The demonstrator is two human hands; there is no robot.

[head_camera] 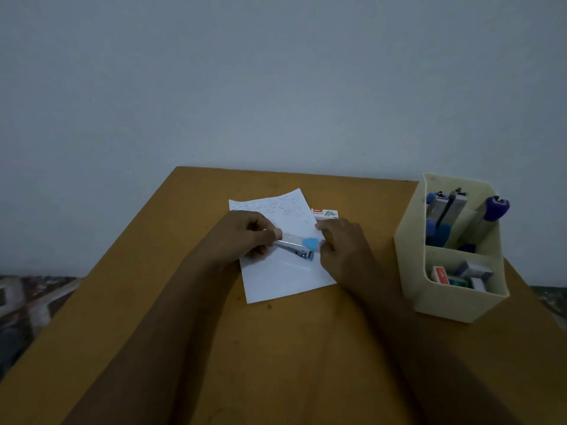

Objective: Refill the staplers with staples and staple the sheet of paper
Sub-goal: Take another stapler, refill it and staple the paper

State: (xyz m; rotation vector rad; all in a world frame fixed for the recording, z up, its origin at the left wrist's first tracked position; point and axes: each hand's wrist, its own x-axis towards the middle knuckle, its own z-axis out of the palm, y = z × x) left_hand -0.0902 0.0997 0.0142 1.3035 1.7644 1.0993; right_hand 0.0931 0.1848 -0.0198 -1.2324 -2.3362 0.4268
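The stapler (296,248) hangs splayed open over the sheet of paper (282,277) on the counter (214,332), its long axis running between the hands. The left hand (248,237) grips its rear. The right hand (340,243) curls at its blue tip; whether it holds anything, I cannot tell.

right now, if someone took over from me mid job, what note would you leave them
Left hand: grips the rear of the light blue stapler, which is hinged open over the sheet of paper.
Right hand: fingertips at the stapler's blue front end; unclear whether it pinches anything.
Staple box: just beyond the paper, by the right hand.
Organizer, on the right: more staplers upright at the back, small boxes in front.
Done: this stapler is open.
Left: load it, close it, staple the sheet, then the others.
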